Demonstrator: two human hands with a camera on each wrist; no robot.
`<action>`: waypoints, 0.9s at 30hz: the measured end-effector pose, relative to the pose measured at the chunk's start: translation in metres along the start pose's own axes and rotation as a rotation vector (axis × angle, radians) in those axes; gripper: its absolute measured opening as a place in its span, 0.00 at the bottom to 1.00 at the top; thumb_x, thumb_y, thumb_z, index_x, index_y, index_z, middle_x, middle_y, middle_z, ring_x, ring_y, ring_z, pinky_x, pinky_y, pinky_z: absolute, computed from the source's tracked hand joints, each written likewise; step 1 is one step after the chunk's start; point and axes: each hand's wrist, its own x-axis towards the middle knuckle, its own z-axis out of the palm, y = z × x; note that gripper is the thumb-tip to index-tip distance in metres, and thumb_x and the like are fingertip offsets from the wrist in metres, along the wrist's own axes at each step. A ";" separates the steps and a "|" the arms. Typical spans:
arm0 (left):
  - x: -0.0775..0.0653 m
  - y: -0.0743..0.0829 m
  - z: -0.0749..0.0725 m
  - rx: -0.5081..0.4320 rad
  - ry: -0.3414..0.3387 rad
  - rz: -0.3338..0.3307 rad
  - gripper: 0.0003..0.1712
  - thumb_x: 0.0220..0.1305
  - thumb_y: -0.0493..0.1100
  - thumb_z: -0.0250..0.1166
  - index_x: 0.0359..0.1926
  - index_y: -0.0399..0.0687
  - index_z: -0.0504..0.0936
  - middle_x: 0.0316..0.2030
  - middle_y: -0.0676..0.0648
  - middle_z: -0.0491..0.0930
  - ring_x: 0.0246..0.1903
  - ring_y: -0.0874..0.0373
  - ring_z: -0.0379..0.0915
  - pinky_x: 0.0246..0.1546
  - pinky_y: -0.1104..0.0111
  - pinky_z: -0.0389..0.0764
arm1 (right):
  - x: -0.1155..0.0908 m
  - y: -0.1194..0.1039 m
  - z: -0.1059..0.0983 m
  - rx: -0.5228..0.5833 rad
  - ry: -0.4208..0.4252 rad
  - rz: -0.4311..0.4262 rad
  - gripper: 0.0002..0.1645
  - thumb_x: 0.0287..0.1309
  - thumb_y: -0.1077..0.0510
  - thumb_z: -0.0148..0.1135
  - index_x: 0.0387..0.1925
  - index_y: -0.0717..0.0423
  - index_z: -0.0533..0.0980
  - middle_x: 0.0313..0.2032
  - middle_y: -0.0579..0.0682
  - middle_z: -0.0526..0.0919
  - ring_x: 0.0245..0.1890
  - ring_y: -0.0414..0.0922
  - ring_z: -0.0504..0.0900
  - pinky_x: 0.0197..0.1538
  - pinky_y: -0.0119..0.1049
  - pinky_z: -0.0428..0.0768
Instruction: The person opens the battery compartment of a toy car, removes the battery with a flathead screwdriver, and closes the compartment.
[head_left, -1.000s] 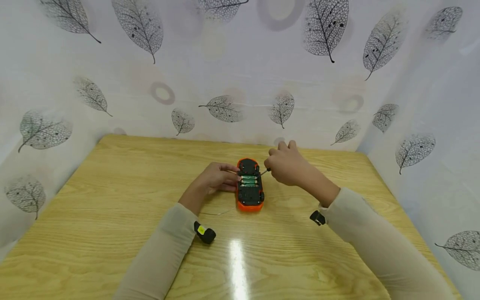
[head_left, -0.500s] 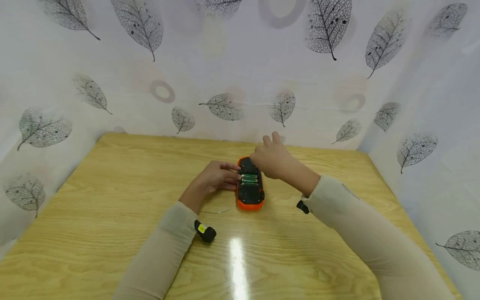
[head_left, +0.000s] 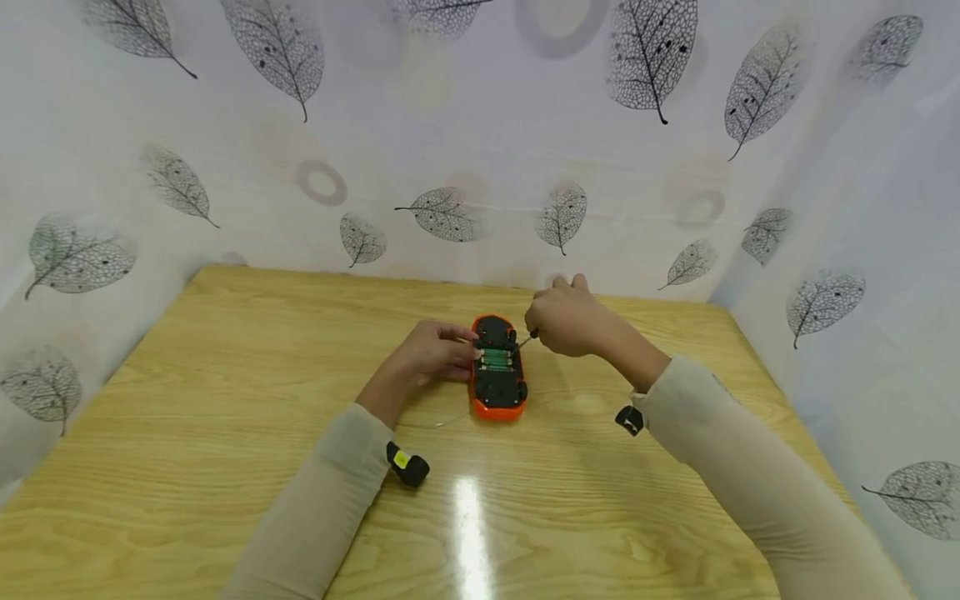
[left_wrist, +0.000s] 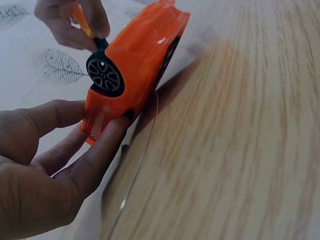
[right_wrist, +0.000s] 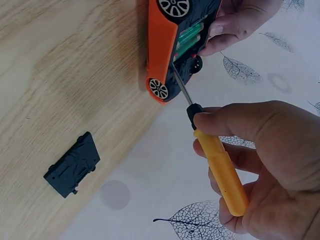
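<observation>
Toy car: one, orange, overturned near the middle of one wooden table, black underside up. In the head view two wheels show along its three-o'clock side. Green batteries lie crosswise in the exposed compartment; at least two are discernible, exact count uncertain.

Left hand, one, at nine o'clock of the car: fingers slightly apart, tips clamped on the car's flank. Right hand, one, at two o'clock: fingers wrapped around one yellow-handled screwdriver, its shaft pointing down to the compartment's edge; whether the tip touches cannot be told.

One thin wire-like strand lies toward half past seven in the head view; attachment to the car cannot be determined. One black cover-like piece rests on the table toward seven o'clock of the car in the right wrist view, well apart from it. Two pale sleeves cover the forearms. Beyond, toward twelve, hangs one leaf-printed backdrop.
</observation>
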 end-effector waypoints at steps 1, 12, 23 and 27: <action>0.000 0.000 -0.001 -0.007 0.001 -0.005 0.23 0.65 0.30 0.69 0.60 0.35 0.79 0.46 0.36 0.84 0.35 0.51 0.86 0.37 0.58 0.90 | -0.001 0.001 0.001 0.007 0.010 -0.001 0.24 0.66 0.68 0.57 0.22 0.39 0.83 0.29 0.43 0.81 0.27 0.47 0.58 0.37 0.45 0.50; 0.003 -0.002 -0.004 -0.030 0.009 -0.031 0.23 0.65 0.29 0.69 0.60 0.35 0.79 0.47 0.36 0.85 0.36 0.51 0.86 0.39 0.57 0.90 | -0.015 0.027 0.032 0.222 0.120 0.004 0.09 0.63 0.61 0.68 0.42 0.50 0.90 0.42 0.46 0.88 0.30 0.47 0.76 0.33 0.44 0.54; 0.004 -0.004 -0.006 -0.045 -0.014 -0.041 0.24 0.65 0.29 0.69 0.62 0.37 0.78 0.48 0.36 0.84 0.39 0.49 0.87 0.41 0.55 0.89 | -0.025 0.043 0.061 0.390 0.220 -0.002 0.09 0.64 0.60 0.69 0.44 0.51 0.89 0.43 0.49 0.88 0.26 0.40 0.74 0.32 0.42 0.57; 0.003 -0.004 -0.006 -0.038 -0.010 -0.041 0.24 0.65 0.30 0.69 0.62 0.37 0.79 0.49 0.36 0.84 0.39 0.49 0.87 0.41 0.56 0.89 | -0.027 0.043 0.063 0.408 0.232 -0.011 0.09 0.63 0.61 0.69 0.44 0.51 0.89 0.43 0.49 0.88 0.29 0.40 0.75 0.34 0.43 0.55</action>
